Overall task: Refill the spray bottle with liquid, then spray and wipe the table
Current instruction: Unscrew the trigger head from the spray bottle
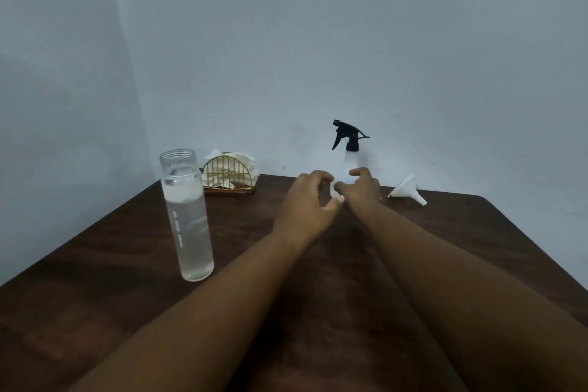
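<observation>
A translucent spray bottle [353,162] with a black trigger head stands at the far edge of the dark wooden table [127,264]. My left hand [307,207] and my right hand [362,189] are stretched out in front of its lower body, fingers loosely curved and spread, holding nothing. Whether they touch the bottle I cannot tell; its base is hidden behind them. A tall clear bottle [187,216], uncapped and mostly full of clear liquid, stands at the left. A white funnel [409,189] lies on its side to the right of the spray bottle.
A gold wire holder [229,177] with white napkins stands at the back, behind the clear bottle. Pale walls meet in a corner at the left. The table's rounded right corner is at the far right.
</observation>
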